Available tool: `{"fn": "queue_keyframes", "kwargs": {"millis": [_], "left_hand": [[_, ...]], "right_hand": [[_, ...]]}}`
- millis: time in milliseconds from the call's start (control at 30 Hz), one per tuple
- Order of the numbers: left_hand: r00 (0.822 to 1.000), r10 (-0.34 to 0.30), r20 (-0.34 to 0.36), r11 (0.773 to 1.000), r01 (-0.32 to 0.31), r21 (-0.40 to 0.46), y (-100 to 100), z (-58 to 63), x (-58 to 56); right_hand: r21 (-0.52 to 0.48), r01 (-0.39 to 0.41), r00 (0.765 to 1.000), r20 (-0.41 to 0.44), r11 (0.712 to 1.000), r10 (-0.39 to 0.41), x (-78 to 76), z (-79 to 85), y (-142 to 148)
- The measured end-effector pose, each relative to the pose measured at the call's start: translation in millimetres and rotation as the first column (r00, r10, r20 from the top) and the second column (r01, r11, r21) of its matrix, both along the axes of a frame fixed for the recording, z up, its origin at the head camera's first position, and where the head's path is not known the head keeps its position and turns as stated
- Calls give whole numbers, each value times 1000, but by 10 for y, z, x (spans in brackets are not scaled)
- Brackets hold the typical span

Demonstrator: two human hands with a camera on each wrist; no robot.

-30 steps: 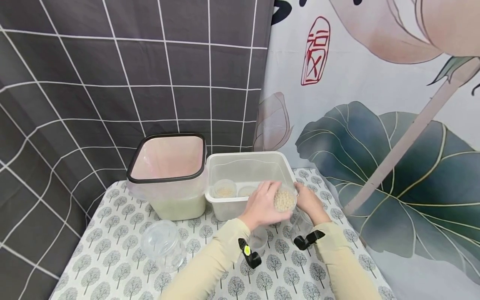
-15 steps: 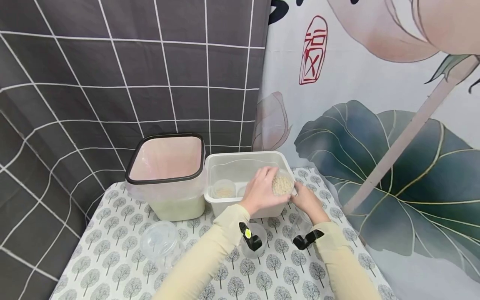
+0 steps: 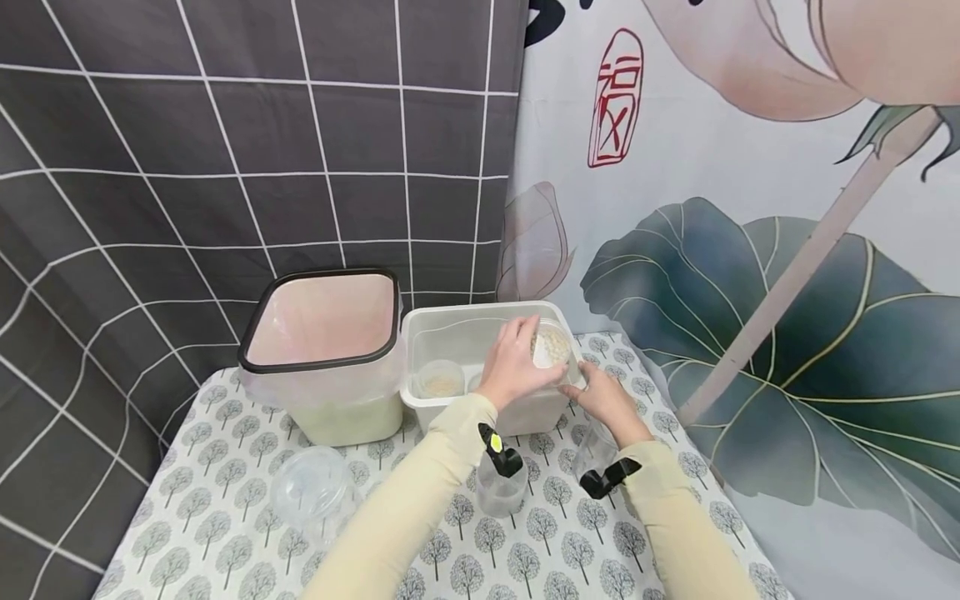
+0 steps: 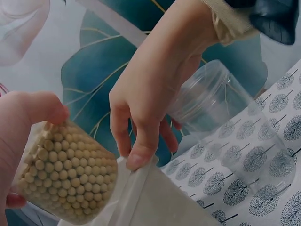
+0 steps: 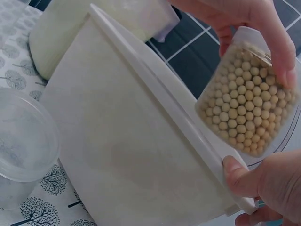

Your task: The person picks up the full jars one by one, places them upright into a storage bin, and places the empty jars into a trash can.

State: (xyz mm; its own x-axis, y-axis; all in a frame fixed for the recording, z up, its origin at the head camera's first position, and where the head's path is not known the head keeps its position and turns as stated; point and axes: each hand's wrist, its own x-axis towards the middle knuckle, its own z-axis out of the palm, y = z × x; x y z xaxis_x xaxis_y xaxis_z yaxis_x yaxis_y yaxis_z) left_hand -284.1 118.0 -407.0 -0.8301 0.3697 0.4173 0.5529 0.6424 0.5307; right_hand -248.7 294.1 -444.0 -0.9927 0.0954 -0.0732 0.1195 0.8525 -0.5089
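My left hand (image 3: pixel 517 367) grips a clear plastic jar (image 4: pixel 70 174) filled with round beige beans. The jar is tilted over the right end of a white plastic bin (image 3: pixel 442 400); whether it is capped, I cannot tell. My right hand (image 3: pixel 606 404) pinches the bin's rim at the near right corner, thumb and fingers on either side. In the right wrist view the jar (image 5: pixel 249 101) hangs just above this hand (image 5: pixel 268 186), apart from it. Inside the bin at the left stands a tub (image 3: pixel 441 379) with some pale contents. Another round shape beside it is mostly hidden.
A pink and pale green bin (image 3: pixel 345 412) with a black rim stands left of the white one. On the tree-print tablecloth (image 3: pixel 225 517) are clear jars: one front left (image 3: pixel 315 492), one below my left wrist (image 3: pixel 501 492), one by my right wrist (image 3: pixel 596 450).
My left hand has moved the bean jar forward, from the white bin's near right corner to over its inside. My right hand stays by that corner. The head view has shifted slightly.
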Motion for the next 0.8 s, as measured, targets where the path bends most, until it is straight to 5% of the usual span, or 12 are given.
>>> {"fn": "queue_keyframes", "kwargs": {"millis": [233,800], "left_hand": [[999,31,-12,999,-30,34,28,-53,-85],[995,60,85,998,-58,-29,76,-419,-146]], "right_hand": [[-28,-2,1000,1,1000,2,6,12,11],[-21,37,999,24,999,-37,18,18,-11]]}}
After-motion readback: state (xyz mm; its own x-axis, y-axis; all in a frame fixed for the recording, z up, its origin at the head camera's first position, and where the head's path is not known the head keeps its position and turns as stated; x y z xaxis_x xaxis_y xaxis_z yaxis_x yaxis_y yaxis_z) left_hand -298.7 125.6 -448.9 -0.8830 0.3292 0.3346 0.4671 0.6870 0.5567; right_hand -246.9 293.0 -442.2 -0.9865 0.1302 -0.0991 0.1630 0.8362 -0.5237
